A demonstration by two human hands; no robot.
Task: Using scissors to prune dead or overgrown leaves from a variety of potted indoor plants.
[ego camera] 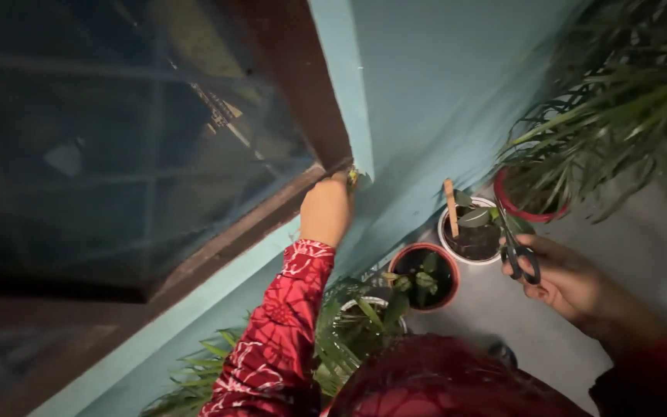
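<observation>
My left hand (326, 207), in a red patterned sleeve, is raised to the corner of the window sill and pinches a small green leaf piece (354, 178) against the wall. Lower right, my right hand (561, 274) grips a pair of dark-handled scissors (516, 243), with the blades pointing up over a white pot (472, 232) holding a small leafy plant and a wooden stick (451, 207).
A brown-framed dark window (140, 147) fills the left side, set in a light blue wall (441, 85). On the grey floor stand a red pot (426, 276) with a small plant, another red pot (530, 202) with long leaves, and a spiky plant (353, 324).
</observation>
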